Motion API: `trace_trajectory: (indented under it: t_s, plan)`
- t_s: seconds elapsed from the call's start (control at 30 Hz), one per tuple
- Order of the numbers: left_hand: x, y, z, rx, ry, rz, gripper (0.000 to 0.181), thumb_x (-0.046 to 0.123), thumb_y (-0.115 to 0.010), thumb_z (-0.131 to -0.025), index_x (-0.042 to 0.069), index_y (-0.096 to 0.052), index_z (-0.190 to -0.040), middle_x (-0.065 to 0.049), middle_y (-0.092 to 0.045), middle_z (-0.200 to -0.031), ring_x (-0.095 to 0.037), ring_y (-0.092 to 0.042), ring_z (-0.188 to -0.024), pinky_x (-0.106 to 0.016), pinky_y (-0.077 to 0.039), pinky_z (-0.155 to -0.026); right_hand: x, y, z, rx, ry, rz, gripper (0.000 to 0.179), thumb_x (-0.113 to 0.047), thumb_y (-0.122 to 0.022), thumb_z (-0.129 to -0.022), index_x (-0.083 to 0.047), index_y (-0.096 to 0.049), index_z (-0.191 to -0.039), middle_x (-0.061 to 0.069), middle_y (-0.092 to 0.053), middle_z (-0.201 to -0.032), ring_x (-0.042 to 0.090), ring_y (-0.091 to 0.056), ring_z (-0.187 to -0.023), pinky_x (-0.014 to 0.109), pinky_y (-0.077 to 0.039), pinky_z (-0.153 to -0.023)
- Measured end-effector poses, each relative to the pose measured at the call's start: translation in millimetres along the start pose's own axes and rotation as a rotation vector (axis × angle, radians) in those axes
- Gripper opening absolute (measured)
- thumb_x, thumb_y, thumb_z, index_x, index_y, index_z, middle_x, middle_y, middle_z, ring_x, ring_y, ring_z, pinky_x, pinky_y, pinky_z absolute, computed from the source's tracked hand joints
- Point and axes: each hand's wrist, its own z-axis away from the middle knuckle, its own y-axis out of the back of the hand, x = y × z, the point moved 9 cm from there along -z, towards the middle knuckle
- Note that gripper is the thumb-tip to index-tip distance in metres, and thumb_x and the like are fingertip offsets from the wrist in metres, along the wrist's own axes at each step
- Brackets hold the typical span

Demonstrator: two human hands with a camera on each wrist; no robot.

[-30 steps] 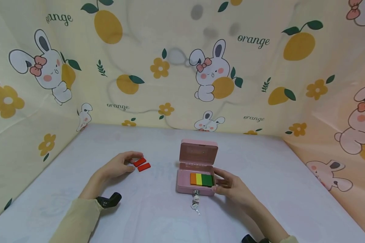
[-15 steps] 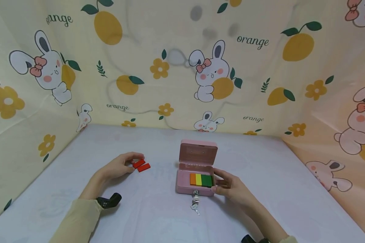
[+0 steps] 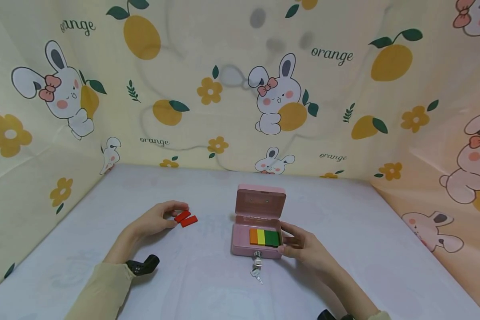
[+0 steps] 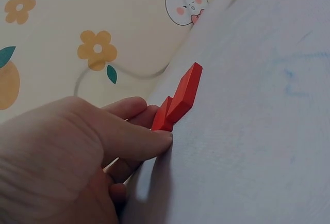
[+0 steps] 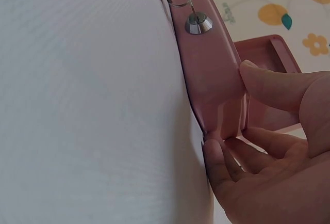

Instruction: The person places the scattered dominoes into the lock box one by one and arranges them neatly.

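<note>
My left hand is at the left of the table, its thumb and fingers pinching a red block. A second red block lies against it on the table, angled away in the left wrist view. Right of the middle stands a pink metal cash box with its lid raised. Orange, yellow and green blocks lie side by side in the box. My right hand grips the box's right side, thumb on the upper edge and fingers low along the wall in the right wrist view.
A keyed lock sits on the box's front, with keys hanging from it. White cloth covers the table. A printed curtain rises behind and at both sides.
The pinched red block has shifted slightly toward me and now meets the other red block. My right hand and the box have kept their places.
</note>
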Motion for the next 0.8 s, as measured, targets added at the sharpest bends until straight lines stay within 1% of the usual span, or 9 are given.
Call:
trace_trajectory:
  t_s: [0.13,0.33,0.5,0.63,0.8]
  plan:
    - [-1.4,0.3,0.0,0.003,0.003,0.007,0.051,-0.007,-0.057,-0.084,0.009,-0.054,-0.133,-0.005,-0.056,-0.13,-0.027,-0.048,-0.113,-0.05,-0.037,-0.101,0.0,0.1,0.2,0.004,-0.003,0.001,0.067,-0.016,-0.075,-0.082,-0.021,-0.046,-0.142,0.006,-0.043,-0.146,0.032,-0.049,-0.124,0.056,-0.039,-0.098]
    - [-2.3,0.9,0.3,0.007,0.004,0.017,0.051,-0.007,-0.057,-0.084,0.008,-0.054,-0.132,-0.006,-0.056,-0.129,-0.028,-0.048,-0.112,-0.049,-0.038,-0.101,-2.4,-0.9,1.8,-0.019,0.009,-0.004,0.067,-0.019,-0.074,-0.083,-0.021,-0.044,-0.144,0.01,-0.04,-0.147,0.035,-0.047,-0.125,0.057,-0.039,-0.098]
    - [-3.0,1.0,0.8,0.007,0.006,0.018,0.05,-0.007,-0.058,-0.084,0.008,-0.054,-0.132,-0.006,-0.056,-0.128,-0.027,-0.049,-0.111,-0.048,-0.038,-0.101,-2.5,-0.8,2.8,-0.022,0.011,-0.008,0.068,-0.018,-0.074,-0.084,-0.02,-0.043,-0.144,0.01,-0.04,-0.147,0.035,-0.047,-0.125,0.057,-0.04,-0.098]
    - [-3.8,1.8,1.4,0.021,0.011,-0.009,0.049,-0.006,-0.059,-0.084,0.007,-0.054,-0.131,-0.005,-0.057,-0.126,-0.026,-0.05,-0.109,-0.048,-0.037,-0.102,-1.7,-1.3,2.2,-0.019,0.008,-0.005,0.068,-0.018,-0.075,-0.083,-0.021,-0.044,-0.144,0.009,-0.04,-0.147,0.034,-0.047,-0.125,0.057,-0.039,-0.098]
    - [-4.5,4.0,2.2,0.07,0.038,-0.062,0.048,-0.002,-0.061,-0.085,0.008,-0.054,-0.132,-0.006,-0.058,-0.122,-0.026,-0.05,-0.11,-0.051,-0.034,-0.104,-2.0,-0.8,2.0,-0.013,0.005,0.0,0.068,-0.018,-0.075,-0.083,-0.021,-0.044,-0.144,0.009,-0.04,-0.147,0.034,-0.047,-0.125,0.057,-0.039,-0.098]
